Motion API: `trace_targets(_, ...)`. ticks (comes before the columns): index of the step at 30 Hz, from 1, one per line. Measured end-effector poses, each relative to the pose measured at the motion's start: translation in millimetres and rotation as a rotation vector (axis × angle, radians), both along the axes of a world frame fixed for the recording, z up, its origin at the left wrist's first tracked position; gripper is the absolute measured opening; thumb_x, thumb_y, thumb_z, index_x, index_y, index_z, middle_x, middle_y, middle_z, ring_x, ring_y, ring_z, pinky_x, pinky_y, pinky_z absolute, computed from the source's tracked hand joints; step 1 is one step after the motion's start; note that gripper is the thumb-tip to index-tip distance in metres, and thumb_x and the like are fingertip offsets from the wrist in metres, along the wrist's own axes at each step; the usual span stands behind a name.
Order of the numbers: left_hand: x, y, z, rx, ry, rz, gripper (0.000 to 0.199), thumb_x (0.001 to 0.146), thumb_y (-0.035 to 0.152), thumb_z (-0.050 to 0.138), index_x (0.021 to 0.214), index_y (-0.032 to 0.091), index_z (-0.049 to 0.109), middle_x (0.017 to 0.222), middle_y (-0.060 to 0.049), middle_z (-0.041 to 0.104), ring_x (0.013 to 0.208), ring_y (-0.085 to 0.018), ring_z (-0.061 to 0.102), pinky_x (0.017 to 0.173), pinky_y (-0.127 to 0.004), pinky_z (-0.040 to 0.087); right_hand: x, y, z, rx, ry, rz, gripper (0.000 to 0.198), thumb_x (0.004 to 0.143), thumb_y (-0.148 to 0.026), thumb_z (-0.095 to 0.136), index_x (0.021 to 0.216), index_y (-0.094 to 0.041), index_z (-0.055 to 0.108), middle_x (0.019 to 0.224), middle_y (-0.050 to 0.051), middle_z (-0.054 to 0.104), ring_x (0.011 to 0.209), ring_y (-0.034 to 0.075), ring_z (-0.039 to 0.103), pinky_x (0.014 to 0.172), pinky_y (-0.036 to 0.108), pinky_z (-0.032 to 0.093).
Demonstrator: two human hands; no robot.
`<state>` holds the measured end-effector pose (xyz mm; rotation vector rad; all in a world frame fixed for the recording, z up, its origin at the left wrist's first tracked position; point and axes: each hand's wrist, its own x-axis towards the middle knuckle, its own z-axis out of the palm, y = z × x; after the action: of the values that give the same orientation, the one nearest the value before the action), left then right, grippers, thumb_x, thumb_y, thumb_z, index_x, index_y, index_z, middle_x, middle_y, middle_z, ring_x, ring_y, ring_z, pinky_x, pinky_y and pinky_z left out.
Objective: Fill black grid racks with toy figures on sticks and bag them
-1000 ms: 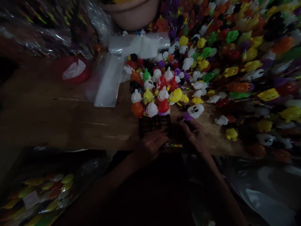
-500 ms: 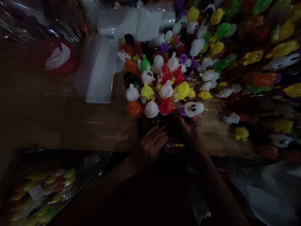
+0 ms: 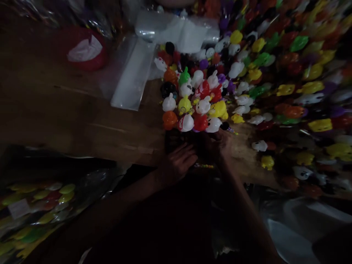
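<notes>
My left hand (image 3: pixel 181 157) rests palm down, fingers stretched out, on a dark rack or box (image 3: pixel 172 138) whose details are lost in shadow. Beyond it stand rows of glossy toy figures: an orange one (image 3: pixel 169 120), a white one with red trim (image 3: pixel 186 123) and a red one (image 3: pixel 200 123) in front. My right hand (image 3: pixel 222 146) is closed at the row's right end, fingers curled under a white toy figure (image 3: pixel 213 125); the fingertips are hidden. Beside it shows a black round part (image 3: pixel 224 125). A string of small coloured pieces (image 3: pixel 204 166) lies between my wrists.
Many mixed toy figures (image 3: pixel 286 89) spread over the right side. Clear plastic bags (image 3: pixel 132 79) lie at the back left of the wooden table (image 3: pixel 90 121), near a red bowl (image 3: pixel 100 62) holding something white. A bag of colourful toys (image 3: pixel 52 198) sits below the left edge.
The view has shifted, moving the table's contents. A white toy with a black part now shows above my right hand, where a white ghost-faced figure lay sideways. My left hand stays on the dark rack.
</notes>
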<state>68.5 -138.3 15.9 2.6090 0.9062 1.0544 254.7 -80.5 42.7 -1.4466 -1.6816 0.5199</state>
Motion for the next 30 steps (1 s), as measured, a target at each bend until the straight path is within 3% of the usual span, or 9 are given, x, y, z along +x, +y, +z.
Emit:
trace_targets(5, 7.7, 0.2, 2.0, 0.067, -0.008, 0.058, 0.028, 0.090, 0.005, 0.044, 0.108, 0.010, 0.065, 0.106, -0.015, 0.075, 0.113, -0.027, 0.071, 0.103, -0.045, 0.058, -1.3, -0.1, 10.1, -0.046, -0.001, 0.020, 0.021, 0.083, -0.040, 0.068, 0.083, -0.021, 0.077, 0.078, 0.005, 0.074, 0.077, 0.021, 0.067, 0.076, 0.034, 0.056)
trace_targets(9, 7.6, 1.5, 17.3, 0.061, -0.069, 0.067, 0.023, 0.092, 0.010, 0.048, 0.107, 0.012, 0.065, 0.108, -0.013, 0.075, 0.108, -0.025, 0.072, 0.100, -0.041, 0.059, 0.2, 1.7, 5.6, -0.041, 0.029, -0.024, 0.029, 0.081, -0.050, 0.067, 0.079, -0.023, 0.075, 0.073, 0.005, 0.073, 0.076, 0.023, 0.068, 0.078, 0.037, 0.056)
trace_targets(12, 6.6, 0.8, 31.0, 0.031, -0.200, 0.093, 0.017, 0.097, 0.021, 0.053, 0.107, 0.014, 0.065, 0.105, -0.010, 0.077, 0.103, -0.024, 0.073, 0.094, -0.037, 0.060, 7.4, -3.7, 10.5, -0.088, 0.050, 0.022, 0.030, 0.080, -0.049, 0.067, 0.086, -0.021, 0.075, 0.081, 0.005, 0.076, 0.078, 0.022, 0.069, 0.075, 0.035, 0.056)
trace_targets(15, 10.0, 1.8, 41.3, -0.155, -0.312, 0.108, 0.018, 0.096, 0.026, 0.057, 0.108, 0.016, 0.066, 0.097, -0.006, 0.078, 0.088, -0.018, 0.075, 0.082, -0.027, 0.060, 23.3, -18.8, 24.4, -0.140, 0.055, -0.017, 0.027, 0.085, -0.043, 0.065, 0.098, -0.022, 0.075, 0.087, 0.005, 0.077, 0.078, 0.020, 0.070, 0.073, 0.032, 0.056)
trace_targets(19, 25.0, 4.2, 46.8, -0.598, -0.360, 0.138, 0.015, 0.087, 0.022, 0.063, 0.101, 0.020, 0.069, 0.087, 0.001, 0.078, 0.072, -0.012, 0.074, 0.066, -0.018, 0.057, 48.1, -37.0, 34.5, -0.120, 0.017, -0.268, 0.027, 0.093, -0.038, 0.057, 0.103, -0.021, 0.075, 0.085, 0.005, 0.075, 0.070, 0.018, 0.069, 0.067, 0.031, 0.054)
trace_targets(23, 44.6, 6.1, 45.0, -0.812, -0.369, 0.123, 0.022, 0.082, 0.029, 0.069, 0.102, 0.022, 0.071, 0.089, 0.001, 0.079, 0.078, -0.015, 0.075, 0.070, -0.021, 0.059, 63.6, -35.7, 35.1, 0.005, -0.157, -0.277, 0.021, 0.093, -0.030, 0.057, 0.097, -0.021, 0.075, 0.085, 0.006, 0.075, 0.072, 0.018, 0.068, 0.065, 0.029, 0.051)
trace_targets(26, 56.1, 11.5, 39.5, -0.727, -0.328, 0.104, 0.022, 0.083, 0.033, 0.068, 0.103, 0.024, 0.072, 0.085, 0.001, 0.079, 0.074, -0.017, 0.076, 0.065, -0.022, 0.060, 84.3, -24.3, 47.7, 0.157, -0.265, -0.364, 0.022, 0.095, -0.026, 0.053, 0.093, -0.022, 0.074, 0.086, 0.007, 0.074, 0.073, 0.018, 0.067, 0.066, 0.029, 0.050)
trace_targets(30, 66.6, 20.3, 27.1, -0.481, -0.286, 0.071, 0.021, 0.088, 0.037, 0.065, 0.101, 0.024, 0.073, 0.084, 0.000, 0.080, 0.070, -0.017, 0.076, 0.066, -0.022, 0.061, 131.7, -13.3, 77.7, 0.355, -0.508, -0.750, 0.025, 0.095, -0.027, 0.050, 0.103, -0.021, 0.072, 0.101, 0.012, 0.070, 0.090, 0.025, 0.065, 0.082, 0.038, 0.052)
